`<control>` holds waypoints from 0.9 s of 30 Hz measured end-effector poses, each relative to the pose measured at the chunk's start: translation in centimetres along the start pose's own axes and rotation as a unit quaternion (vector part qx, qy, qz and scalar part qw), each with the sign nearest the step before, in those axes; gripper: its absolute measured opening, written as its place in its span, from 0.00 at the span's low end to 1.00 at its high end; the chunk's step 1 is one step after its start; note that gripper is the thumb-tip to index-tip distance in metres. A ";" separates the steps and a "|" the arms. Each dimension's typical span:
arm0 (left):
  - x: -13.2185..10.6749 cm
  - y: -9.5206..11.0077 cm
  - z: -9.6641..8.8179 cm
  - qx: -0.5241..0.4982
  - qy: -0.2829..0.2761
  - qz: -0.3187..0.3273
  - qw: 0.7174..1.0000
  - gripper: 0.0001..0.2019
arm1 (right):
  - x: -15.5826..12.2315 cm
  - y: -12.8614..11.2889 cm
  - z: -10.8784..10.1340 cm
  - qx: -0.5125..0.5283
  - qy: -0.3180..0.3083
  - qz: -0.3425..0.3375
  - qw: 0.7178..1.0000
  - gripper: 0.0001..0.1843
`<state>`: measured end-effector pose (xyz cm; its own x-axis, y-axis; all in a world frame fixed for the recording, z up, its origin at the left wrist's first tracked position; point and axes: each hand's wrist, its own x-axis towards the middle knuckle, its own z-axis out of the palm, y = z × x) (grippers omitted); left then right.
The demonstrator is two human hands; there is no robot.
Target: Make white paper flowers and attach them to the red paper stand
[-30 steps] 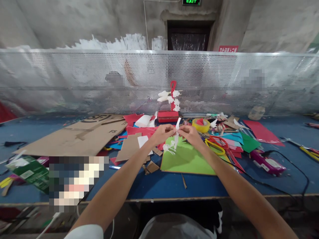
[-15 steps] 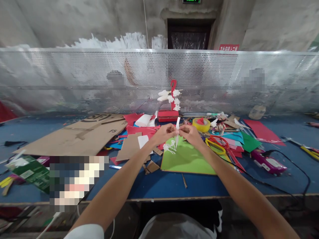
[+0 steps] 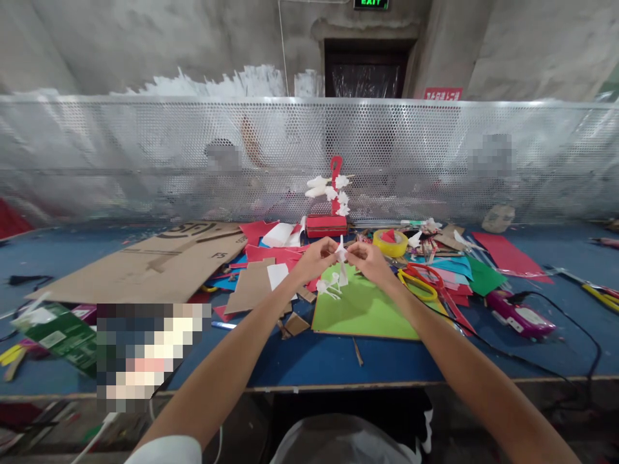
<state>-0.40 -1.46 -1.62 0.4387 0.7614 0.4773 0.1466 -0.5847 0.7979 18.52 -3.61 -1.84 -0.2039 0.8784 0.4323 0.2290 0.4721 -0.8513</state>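
Observation:
Between the fingertips of both hands is a small white paper strip (image 3: 343, 274), its upper end poking up and its lower part hanging down. My left hand (image 3: 318, 256) pinches it from the left, and my right hand (image 3: 365, 259) pinches it from the right. Just below lie several small white paper flowers on stems (image 3: 331, 287), on a lime-green board (image 3: 367, 312). Beyond the hands stands a red paper hook shape (image 3: 336, 167) with white paper flowers (image 3: 342, 196) on it, behind a red box (image 3: 327, 225).
Right of the board lie yellow-and-red-handled scissors (image 3: 418, 285), a yellow tape roll (image 3: 389, 242) and a purple device with a black cable (image 3: 521, 316). Cardboard (image 3: 145, 261) and red paper scraps (image 3: 275, 256) cover the left. A perforated metal screen (image 3: 271, 154) borders the blue table's back.
The white strip has turned and shifted slightly down and left; its lower end now looks broader and its top shows less. Both hands keep their pinch, nearly in place.

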 end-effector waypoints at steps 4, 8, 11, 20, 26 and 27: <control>0.0 0.2 0.1 0.040 -0.010 0.018 0.999 0.07 | -0.2 -0.2 0.3 0.012 -0.031 -0.014 0.999 0.15; 0.0 0.0 0.2 0.059 -0.011 0.023 0.998 0.05 | 0.0 0.4 0.2 -0.005 -0.036 -0.037 0.999 0.14; 0.0 -0.2 0.0 0.100 0.009 0.018 0.995 0.04 | 0.2 0.6 -0.1 -0.039 -0.010 -0.042 0.998 0.12; 0.2 -0.7 -1.9 0.221 0.109 -0.048 0.968 0.04 | 0.5 0.5 -1.8 -0.146 0.048 -0.052 0.987 0.07; 0.4 -1.5 -2.9 0.234 0.143 -0.070 0.959 0.04 | 0.9 1.3 -3.5 -0.187 0.083 -0.061 0.977 0.08; 0.4 -1.6 -3.0 0.234 0.148 -0.072 0.958 0.04 | 1.0 1.4 -3.8 -0.190 0.090 -0.063 0.976 0.08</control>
<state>-3.16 0.63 -1.62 0.1229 0.8490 0.5139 0.5983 -0.4765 0.6442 22.25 -1.76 -1.51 -0.0899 0.7941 0.6011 0.5554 0.5410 -0.6316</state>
